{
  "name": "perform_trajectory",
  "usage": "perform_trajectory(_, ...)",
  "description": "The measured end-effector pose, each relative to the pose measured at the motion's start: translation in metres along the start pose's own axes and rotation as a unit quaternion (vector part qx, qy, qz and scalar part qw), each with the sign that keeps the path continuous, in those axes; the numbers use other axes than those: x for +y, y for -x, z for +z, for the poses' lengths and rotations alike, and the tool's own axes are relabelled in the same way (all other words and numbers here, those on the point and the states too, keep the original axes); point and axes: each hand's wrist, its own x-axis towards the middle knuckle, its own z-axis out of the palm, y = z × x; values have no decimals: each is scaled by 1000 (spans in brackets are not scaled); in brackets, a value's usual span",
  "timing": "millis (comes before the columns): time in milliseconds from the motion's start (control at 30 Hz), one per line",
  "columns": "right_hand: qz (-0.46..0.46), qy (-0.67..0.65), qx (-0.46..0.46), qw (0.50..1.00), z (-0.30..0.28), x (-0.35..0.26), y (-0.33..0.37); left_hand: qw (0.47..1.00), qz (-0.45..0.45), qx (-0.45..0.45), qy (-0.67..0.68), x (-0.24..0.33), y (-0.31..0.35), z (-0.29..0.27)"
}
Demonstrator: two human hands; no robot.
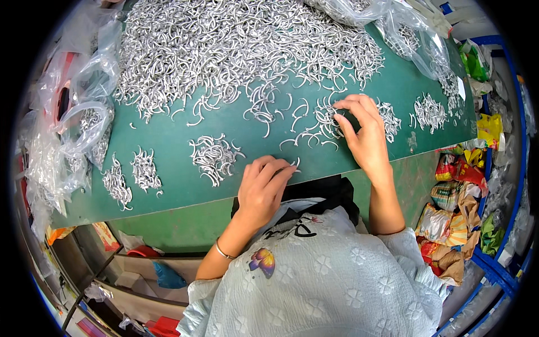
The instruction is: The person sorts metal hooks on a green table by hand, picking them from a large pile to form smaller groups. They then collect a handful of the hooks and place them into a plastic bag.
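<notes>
Near the table's front edge, my left hand (261, 184) is closed, its fingers curled together with a small silver curved metal piece (296, 163) at the fingertips. My right hand (366, 128) reaches over a loose cluster of the same curved pieces (326, 119). Its thumb and index finger are apart at the cluster's right side, and I see no piece clearly gripped between them. A few strays (303, 139) lie between my hands. Left of my left hand sits a small heap of the pieces (214, 159). Another heap (389, 121) is partly hidden behind my right hand.
A large spread of curved pieces (236, 50) covers the far part of the green table (174, 185). Small heaps (146, 169) lie at the left, another (430, 112) at the right. Clear plastic bags (84, 123) crowd the left edge. Coloured packages (449, 219) fill a blue rack at right.
</notes>
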Motion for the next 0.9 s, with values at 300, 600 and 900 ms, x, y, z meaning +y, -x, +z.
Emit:
perform_trajectory(300,-21,-42,-79,996,9,-13,22,1000,-18,6,-1,5,-4,-1)
perform_trajectory(600,146,-207,15,967,1,9,18,1000,0,-2,7,0,0,-2)
perform_trajectory(900,8,-47,-40,998,-18,2,9,1000,-21,-2,17,4,0,-4)
